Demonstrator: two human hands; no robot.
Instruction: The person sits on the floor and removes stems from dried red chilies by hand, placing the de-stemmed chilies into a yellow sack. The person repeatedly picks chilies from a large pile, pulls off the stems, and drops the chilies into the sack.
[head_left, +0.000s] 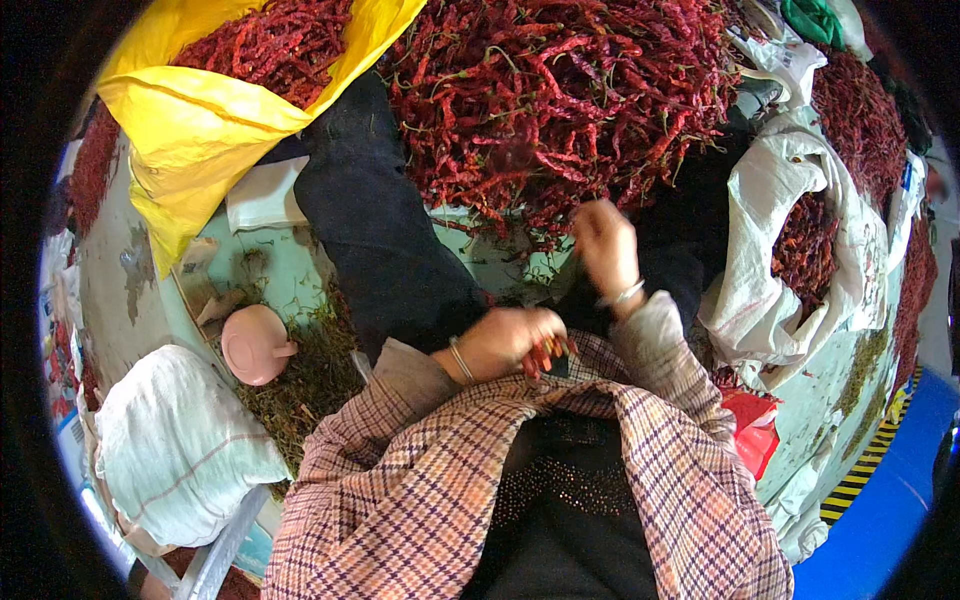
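Observation:
A large heap of dried red chili peppers (555, 97) lies in front of me, between and beyond my legs. My left hand (504, 341), with a bracelet at the wrist, is close to my lap and is closed around several red chilies (546, 354) whose ends stick out by the fingers. At the near edge of the heap is my right hand (604, 244), also with a bracelet. It is blurred by motion, and whether its fingers hold a chili cannot be told. Loose stems and a few chilies lie on the floor below the heap.
A yellow sack (217, 120) of chilies stands at upper left. A white woven sack (757, 202) with chilies stands at right. On the left are a pink lidded cup (255, 345), a pile of stems (315, 367) and a white sack (187, 442). A red packet (754, 435) lies at lower right.

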